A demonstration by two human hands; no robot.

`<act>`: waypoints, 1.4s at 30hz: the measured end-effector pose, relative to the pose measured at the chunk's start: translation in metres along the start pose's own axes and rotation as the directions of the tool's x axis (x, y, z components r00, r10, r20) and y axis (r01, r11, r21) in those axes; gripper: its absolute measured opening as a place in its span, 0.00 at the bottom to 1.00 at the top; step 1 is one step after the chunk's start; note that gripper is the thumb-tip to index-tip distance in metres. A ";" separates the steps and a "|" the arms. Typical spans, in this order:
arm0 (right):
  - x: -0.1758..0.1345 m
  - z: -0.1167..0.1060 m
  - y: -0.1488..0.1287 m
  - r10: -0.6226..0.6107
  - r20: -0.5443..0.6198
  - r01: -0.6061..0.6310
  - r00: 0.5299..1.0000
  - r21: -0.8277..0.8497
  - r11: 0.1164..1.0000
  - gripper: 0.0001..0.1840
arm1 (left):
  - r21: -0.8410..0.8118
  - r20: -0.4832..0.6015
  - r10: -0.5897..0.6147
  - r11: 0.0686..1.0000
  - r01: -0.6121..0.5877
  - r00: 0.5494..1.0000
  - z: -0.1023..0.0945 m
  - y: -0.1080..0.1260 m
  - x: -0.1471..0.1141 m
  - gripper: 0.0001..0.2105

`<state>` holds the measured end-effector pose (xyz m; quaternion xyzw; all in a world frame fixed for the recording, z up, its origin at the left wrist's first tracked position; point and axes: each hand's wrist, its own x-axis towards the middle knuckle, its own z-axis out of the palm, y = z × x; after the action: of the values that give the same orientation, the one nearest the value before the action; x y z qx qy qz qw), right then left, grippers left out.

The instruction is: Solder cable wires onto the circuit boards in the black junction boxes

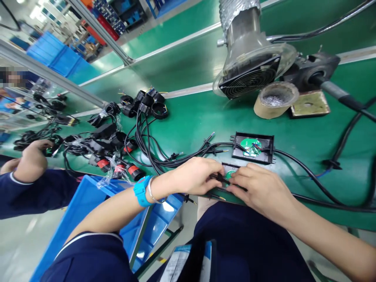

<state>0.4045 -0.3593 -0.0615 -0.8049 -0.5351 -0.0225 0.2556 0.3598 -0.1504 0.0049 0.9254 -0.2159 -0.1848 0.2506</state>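
At the near edge of the bench, a black plastic case (227,167) with a green circuit board (229,175) lies between my hands. My left hand (202,175) is closed, its fingertips pinching a black cable (217,178) at the case's left side. Closed around the right side of the same case is my right hand (258,186), which covers much of it. Just beyond them sits a second open case (268,156), its round green board (249,145) joined by thin coloured wires to cables on both sides.
A fume extractor (249,74) stands at the back, near a cardboard ring holder (272,102), a sponge tray (311,103) and a soldering iron (337,92). Black cables with ring-shaped housings (143,103) spread leftward. A blue bin (85,207) stands below; another person's hand (32,158) is at far left.
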 end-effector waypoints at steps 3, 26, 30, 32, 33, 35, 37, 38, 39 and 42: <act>0.008 -0.003 -0.005 0.037 -0.037 -0.040 0.999 -0.088 0.995 0.15 | -0.016 -0.038 0.062 0.998 -0.062 0.997 0.002 -0.009 -0.003 0.09; 0.029 -0.003 -0.008 -0.048 0.108 0.075 0.993 -0.256 0.964 0.10 | 0.527 -0.421 0.114 0.838 0.140 0.900 0.068 -0.007 -0.010 0.09; 0.014 -0.015 -0.010 -0.015 0.072 0.032 0.997 -0.247 0.968 0.11 | 0.404 -0.394 -0.011 0.896 0.184 0.919 0.065 -0.008 -0.007 0.07; 0.001 -0.018 -0.012 0.034 0.029 -0.027 0.999 -0.227 0.974 0.19 | 0.355 -0.412 -0.026 0.916 0.187 0.911 0.067 -0.009 -0.006 0.08; -0.005 -0.018 -0.013 0.058 0.007 -0.055 0.998 -0.228 0.972 0.23 | 0.329 -0.426 -0.025 0.927 0.181 0.904 0.069 -0.009 -0.006 0.08; -0.016 -0.017 -0.012 0.078 -0.018 -0.080 0.997 -0.247 0.966 0.27 | 0.265 -0.451 -0.020 0.952 0.155 0.892 0.072 -0.011 -0.005 0.08; -0.024 -0.014 -0.006 0.073 -0.009 -0.073 0.997 -0.247 0.966 0.27 | 0.217 -0.464 0.001 0.970 0.112 0.886 0.074 -0.013 -0.004 0.07; -0.027 -0.013 -0.003 0.063 0.003 -0.061 0.998 -0.233 0.971 0.27 | 0.211 -0.467 0.026 0.974 0.083 0.884 0.074 -0.015 -0.003 0.07; -0.029 -0.013 0.001 0.053 0.017 -0.049 0.998 -0.214 0.976 0.28 | 0.220 -0.471 0.061 0.974 0.050 0.880 0.074 -0.016 -0.003 0.07; -0.033 -0.014 0.011 0.029 0.060 -0.019 0.998 -0.170 0.985 0.27 | 0.292 -0.478 0.175 0.956 -0.032 0.861 0.075 -0.022 -0.001 0.09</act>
<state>0.4037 -0.3967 -0.0638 -0.8304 -0.5293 -0.0398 0.1697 0.3320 -0.1613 -0.0672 0.9541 -0.2169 0.1061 0.1771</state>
